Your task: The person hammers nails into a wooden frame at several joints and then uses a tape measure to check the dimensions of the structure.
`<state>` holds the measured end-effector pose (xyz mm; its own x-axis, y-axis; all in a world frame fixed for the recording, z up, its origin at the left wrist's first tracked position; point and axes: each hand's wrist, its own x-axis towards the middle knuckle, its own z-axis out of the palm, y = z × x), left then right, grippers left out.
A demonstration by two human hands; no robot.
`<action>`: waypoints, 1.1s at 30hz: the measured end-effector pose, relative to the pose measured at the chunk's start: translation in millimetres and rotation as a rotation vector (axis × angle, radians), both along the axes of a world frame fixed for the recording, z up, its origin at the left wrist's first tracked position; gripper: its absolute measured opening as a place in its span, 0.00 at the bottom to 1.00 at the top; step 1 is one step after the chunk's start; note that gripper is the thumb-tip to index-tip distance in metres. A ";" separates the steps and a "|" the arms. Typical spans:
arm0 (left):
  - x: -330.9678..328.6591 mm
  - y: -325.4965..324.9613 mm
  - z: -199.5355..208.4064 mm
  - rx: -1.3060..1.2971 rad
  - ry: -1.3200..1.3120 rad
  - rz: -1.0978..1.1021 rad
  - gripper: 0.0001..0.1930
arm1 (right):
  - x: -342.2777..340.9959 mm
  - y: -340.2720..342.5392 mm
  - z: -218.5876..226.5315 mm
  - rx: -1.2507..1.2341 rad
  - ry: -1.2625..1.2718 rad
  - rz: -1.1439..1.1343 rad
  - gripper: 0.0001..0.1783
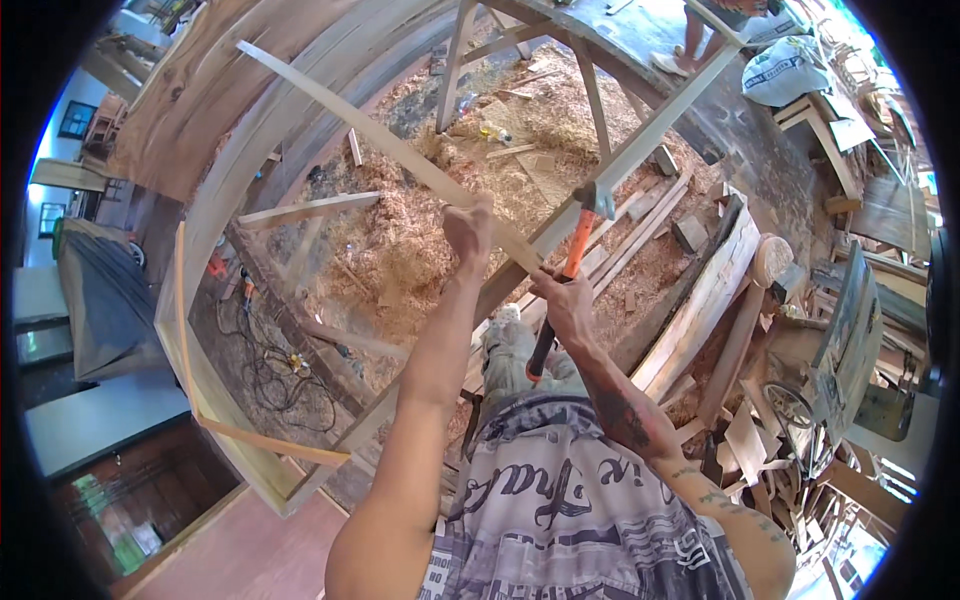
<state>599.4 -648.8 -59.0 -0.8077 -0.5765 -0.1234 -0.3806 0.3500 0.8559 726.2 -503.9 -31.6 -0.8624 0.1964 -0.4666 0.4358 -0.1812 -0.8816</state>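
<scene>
My left hand (468, 228) is closed around a long pale wooden strip (370, 143), which slants from the far left down toward my right hand. In my right hand (567, 303) is a hammer (577, 243) with an orange and black handle, gripped partway along it. The hammer's head points away from me and overlaps a pale wooden beam (640, 145) in the view. The strip's near end lies right beside my right fingers; whether they also touch it, I cannot tell.
Wood shavings (400, 255) and offcuts cover the floor ahead. A wide plank (700, 300) and stacked timber lie to the right. Tangled cables (275, 365) lie at the left, near a light wooden frame (185, 340). Another person's legs (693, 40) show at the far right, near a white sack (785, 72).
</scene>
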 end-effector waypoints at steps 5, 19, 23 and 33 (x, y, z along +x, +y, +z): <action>0.0 -6.5 0.1 0.105 -0.034 -0.055 0.27 | -9.3 -2.6 4.7 0.041 -0.060 -0.062 0.16; -4.4 -20.1 -8.8 0.027 -0.087 -0.114 0.31 | -13.1 -30.3 22.7 0.074 -0.145 -0.199 0.05; -4.5 -11.7 10.0 0.060 -0.126 -0.200 0.26 | -13.4 -27.8 13.9 0.046 -0.138 -0.255 0.05; -8.2 -10.7 -1.2 0.056 -0.074 -0.129 0.23 | -13.0 -41.6 12.7 0.007 -0.121 -0.353 0.04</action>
<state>591.2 -659.5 -60.2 -0.8620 -0.4594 -0.2142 -0.3982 0.3523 0.8469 713.2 -545.5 -18.9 -0.6794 0.4754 -0.5590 0.4488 -0.3334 -0.8291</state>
